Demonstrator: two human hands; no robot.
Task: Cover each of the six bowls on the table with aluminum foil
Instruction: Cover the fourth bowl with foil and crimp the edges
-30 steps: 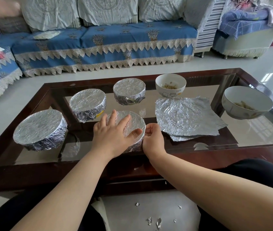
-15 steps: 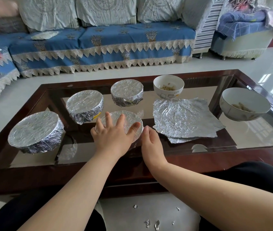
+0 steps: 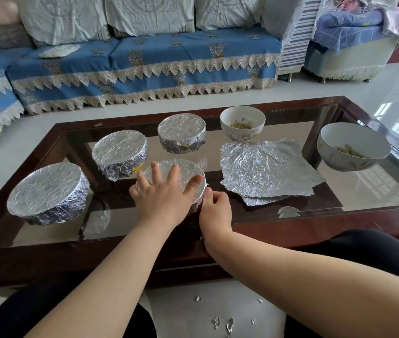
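The left hand (image 3: pixel 163 198) lies flat, fingers spread, on the foiled bowl (image 3: pixel 183 170) near the table's (image 3: pixel 315 223) front edge. The right hand (image 3: pixel 214 209) pinches foil at its rim.

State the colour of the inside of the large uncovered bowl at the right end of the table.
White, seen in the head view: the large uncovered bowl.

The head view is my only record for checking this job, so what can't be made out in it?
- Contents of the four foil-covered bowls, e.g.: foil hides them.
- Near side of the bowl being wrapped: behind left hand and right hand.
- Number of foil sheets: stacked.
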